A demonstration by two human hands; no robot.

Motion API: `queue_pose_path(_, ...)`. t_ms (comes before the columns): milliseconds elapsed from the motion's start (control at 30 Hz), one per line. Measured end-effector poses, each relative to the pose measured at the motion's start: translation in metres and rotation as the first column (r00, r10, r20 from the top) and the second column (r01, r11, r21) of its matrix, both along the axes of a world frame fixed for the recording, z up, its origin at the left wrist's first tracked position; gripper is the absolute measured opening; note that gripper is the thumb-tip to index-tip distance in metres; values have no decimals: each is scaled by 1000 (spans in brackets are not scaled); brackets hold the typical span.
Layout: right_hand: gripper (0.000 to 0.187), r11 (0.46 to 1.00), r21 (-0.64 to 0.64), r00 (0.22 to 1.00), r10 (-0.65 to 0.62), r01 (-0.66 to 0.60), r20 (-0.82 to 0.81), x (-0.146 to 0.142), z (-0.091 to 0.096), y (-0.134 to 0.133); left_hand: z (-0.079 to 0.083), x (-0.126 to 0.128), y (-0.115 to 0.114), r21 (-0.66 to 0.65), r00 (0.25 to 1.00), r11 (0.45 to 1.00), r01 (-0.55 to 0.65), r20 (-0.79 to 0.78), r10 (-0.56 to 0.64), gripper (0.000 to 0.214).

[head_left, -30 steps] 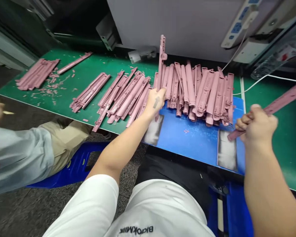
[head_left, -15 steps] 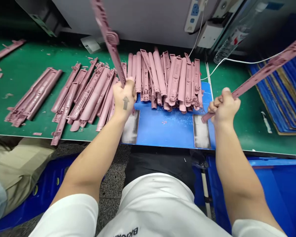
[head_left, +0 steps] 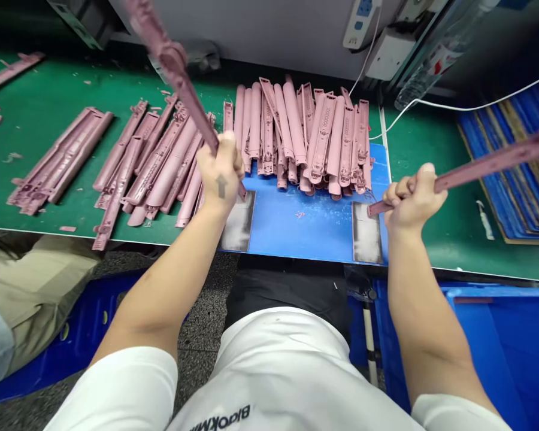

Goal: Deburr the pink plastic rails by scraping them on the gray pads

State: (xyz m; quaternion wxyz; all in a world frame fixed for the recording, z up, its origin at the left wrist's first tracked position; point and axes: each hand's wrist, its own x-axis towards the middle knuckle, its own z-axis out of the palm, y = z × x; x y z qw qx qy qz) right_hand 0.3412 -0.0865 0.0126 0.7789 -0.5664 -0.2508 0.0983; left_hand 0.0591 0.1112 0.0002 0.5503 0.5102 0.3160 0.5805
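Note:
My left hand is closed round a long pink plastic strip that slants up and to the left above the bench. My right hand grips a second pink strip, which runs out to the right, nearly level. Between my hands lies a blue mat with a heap of pink strips at its far edge. Another loose row of pink strips lies on the green bench top just left of my left hand.
A further bundle of pink strips lies at the left. Blue sheets are stacked at the right. A white cable crosses the bench. Blue crates stand below its edge. A seated person's leg is at the left.
The strip in my left hand has tilted further left. My right hand has lowered its strip towards level. The view has shifted slightly.

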Motion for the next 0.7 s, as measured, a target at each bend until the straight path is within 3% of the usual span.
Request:
queue_pose_path(133, 72, 984, -141, 994, 113, -112, 2, -10, 0, -13, 5, -10, -17, -28, 984, 989, 146, -101, -148, 78)
queue_pose_path(267, 75, 997, -58, 995, -51, 56, 86, -12, -2, -10, 3, -6, -18, 60, 995, 998, 25, -98, -19, 83)
queue_pose_path(400, 76, 991, -127, 998, 45, -38, 50, -19, -2, -16, 2, -12, -27, 24, 977, 990, 138, -167, -132, 81)
queue_pose_path(467, 77, 992, -121, 999, 30, -26, 35, -21, -1, -18, 1, -14, -29, 0, 979, 996, 86, -186, -85, 77)
queue_pose_path(567, 79, 997, -40, 996, -60, 63, 67, -19, 1, -17, 0, -12, -27, 31, 996, 998, -46, -82, 48, 78)
queue_pose_path(700, 78, 975, -185, 992, 121, -124, -29, -16, -1, -21, -4, -15, -23, -55, 979, 991, 122, -158, -129, 74)
